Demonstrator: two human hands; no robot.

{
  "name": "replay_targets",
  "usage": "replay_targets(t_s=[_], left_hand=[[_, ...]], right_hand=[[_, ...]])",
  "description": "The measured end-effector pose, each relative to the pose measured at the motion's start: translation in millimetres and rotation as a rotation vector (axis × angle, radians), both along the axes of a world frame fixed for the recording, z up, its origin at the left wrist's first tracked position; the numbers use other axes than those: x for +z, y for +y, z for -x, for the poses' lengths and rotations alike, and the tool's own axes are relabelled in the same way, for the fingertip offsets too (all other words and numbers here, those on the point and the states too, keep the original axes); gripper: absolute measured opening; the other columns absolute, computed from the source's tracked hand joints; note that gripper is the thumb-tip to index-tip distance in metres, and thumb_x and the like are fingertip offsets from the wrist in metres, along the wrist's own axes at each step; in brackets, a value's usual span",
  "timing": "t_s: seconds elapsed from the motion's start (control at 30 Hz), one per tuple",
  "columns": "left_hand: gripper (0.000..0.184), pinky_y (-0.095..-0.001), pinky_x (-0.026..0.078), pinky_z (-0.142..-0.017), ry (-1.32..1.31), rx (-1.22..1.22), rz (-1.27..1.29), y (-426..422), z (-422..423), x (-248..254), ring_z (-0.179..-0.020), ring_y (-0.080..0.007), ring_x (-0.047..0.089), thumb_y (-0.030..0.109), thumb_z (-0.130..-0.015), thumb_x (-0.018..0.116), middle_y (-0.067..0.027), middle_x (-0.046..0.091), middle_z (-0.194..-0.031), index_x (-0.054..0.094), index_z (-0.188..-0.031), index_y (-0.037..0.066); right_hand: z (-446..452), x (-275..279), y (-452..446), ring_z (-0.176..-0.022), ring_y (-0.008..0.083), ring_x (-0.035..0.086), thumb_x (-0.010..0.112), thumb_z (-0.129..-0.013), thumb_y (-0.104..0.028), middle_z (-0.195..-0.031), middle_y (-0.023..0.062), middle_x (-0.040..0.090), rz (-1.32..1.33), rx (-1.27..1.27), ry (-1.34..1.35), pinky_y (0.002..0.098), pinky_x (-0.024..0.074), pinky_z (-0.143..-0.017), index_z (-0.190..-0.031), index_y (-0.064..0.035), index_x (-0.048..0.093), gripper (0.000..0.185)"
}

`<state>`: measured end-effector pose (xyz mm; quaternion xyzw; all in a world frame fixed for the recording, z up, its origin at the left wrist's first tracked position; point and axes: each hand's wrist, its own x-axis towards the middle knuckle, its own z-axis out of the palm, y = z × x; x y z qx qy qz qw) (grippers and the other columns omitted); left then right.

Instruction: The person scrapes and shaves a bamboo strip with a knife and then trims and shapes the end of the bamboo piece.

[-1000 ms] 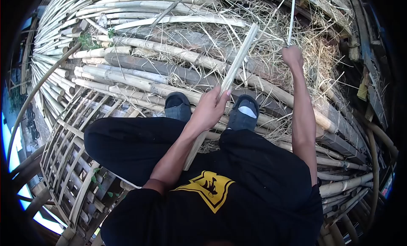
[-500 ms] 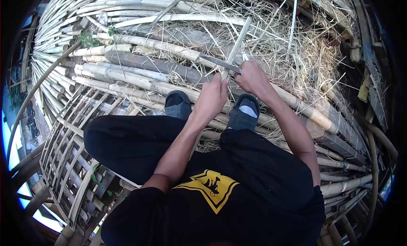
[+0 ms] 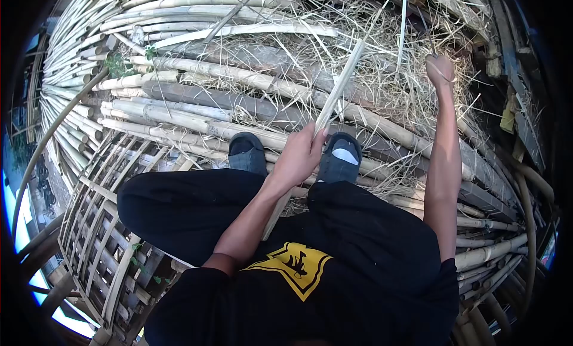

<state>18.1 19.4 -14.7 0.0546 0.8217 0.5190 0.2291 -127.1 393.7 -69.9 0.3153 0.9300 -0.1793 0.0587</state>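
Note:
My left hand (image 3: 297, 158) is closed around a pale split bamboo strip (image 3: 339, 89). The strip slants up and right past my fingers, and its lower end shows below my wrist, between my legs. Out to the upper right, my right hand (image 3: 440, 71) is closed on a knife (image 3: 428, 33), whose thin dark blade points up and away over the shavings. The handle is hidden in my fist. A wide gap separates the knife from the strip.
Loose bamboo shavings (image 3: 382, 77) cover the ground ahead. Long bamboo poles (image 3: 209, 65) lie across under my sandalled feet (image 3: 248, 155). A woven bamboo lattice (image 3: 101, 226) stands at left, and more poles (image 3: 492, 253) lie at right.
My right hand has swung the knife away from the strip, up and to the right. My left hand still grips the strip and has shifted slightly downward.

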Motion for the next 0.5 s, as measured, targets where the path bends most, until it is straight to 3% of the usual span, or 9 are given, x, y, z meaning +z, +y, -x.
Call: replay_targets(t_s=[0.03, 0.1, 0.13, 0.2, 0.27, 0.5], left_hand=[[0.028, -0.0357, 0.036, -0.042, -0.001, -0.003, -0.001, -3.4, 2.6, -2.6, -0.041, -0.0153, 0.043, 0.025, -0.102, 0.048, -0.0069, 0.044, -0.053, 0.046, -0.089, 0.0], [0.027, -0.0256, 0.029, -0.034, -0.539, 0.13, -0.336, -7.5, 11.7, 2.1, -0.038, -0.0061, 0.033, 0.028, -0.103, 0.045, 0.0031, 0.036, -0.054, 0.045, -0.089, 0.005], [0.027, -0.02, 0.024, -0.031, -0.599, 0.148, -0.491, -7.4, 15.2, 4.4, -0.036, -0.0024, 0.027, 0.031, -0.104, 0.042, 0.0066, 0.031, -0.054, 0.043, -0.089, 0.009], [0.028, -0.0206, 0.024, -0.031, -0.634, 0.172, -0.538, -10.8, 19.0, 3.6, -0.035, -0.003, 0.027, 0.031, -0.104, 0.042, 0.0063, 0.03, -0.054, 0.043, -0.089, 0.008], [0.028, -0.0212, 0.024, -0.03, -0.675, 0.182, -0.608, -14.4, 23.0, 2.2, -0.034, -0.004, 0.027, 0.032, -0.104, 0.042, 0.0058, 0.029, -0.053, 0.043, -0.09, 0.008], [0.027, -0.0212, 0.025, -0.029, -0.701, 0.142, -0.634, -15.5, 19.3, -1.7, -0.033, -0.0042, 0.027, 0.033, -0.104, 0.043, 0.006, 0.027, -0.053, 0.043, -0.09, 0.009]], right_hand=[[-3.6, 8.3, 0.8, -0.089, 0.0429, 0.066, 0.057, -0.08, -0.034, -0.091, 0.0317, 0.066, 0.059, 0.016, -0.005, 0.0443, 0.0505, -0.082, -0.088, 0.0078, 0.069, 0.044], [-17.2, 11.0, -27.4, -0.076, 0.04, 0.067, 0.056, -0.083, -0.034, -0.075, 0.0278, 0.066, 0.074, 0.103, 0.056, 0.0441, 0.0505, -0.076, -0.082, 0.0058, 0.069, 0.042], [-22.8, 14.9, -48.4, -0.072, 0.0387, 0.067, 0.056, -0.083, -0.033, -0.07, 0.026, 0.065, 0.145, 0.189, 0.008, 0.0445, 0.0505, -0.073, -0.08, 0.0047, 0.069, 0.04], [-41.3, 22.7, -107.1, -0.065, 0.0383, 0.065, 0.056, -0.083, -0.028, -0.066, 0.0249, 0.064, 0.263, 0.292, -0.087, 0.0453, 0.0501, -0.067, -0.077, 0.0048, 0.069, 0.036], [-55.7, 26.0, -152.3, -0.065, 0.0395, 0.064, 0.058, -0.08, -0.024, -0.068, 0.0266, 0.063, 0.297, 0.565, -0.134, 0.046, 0.0506, -0.066, -0.075, 0.0049, 0.068, 0.031], [-67.7, 13.0, -191.8, -0.072, 0.0435, 0.065, 0.06, -0.073, -0.018, -0.068, 0.0287, 0.063, 0.343, 0.635, -0.168, 0.048, 0.0527, -0.073, -0.071, 0.0066, 0.067, 0.026]])
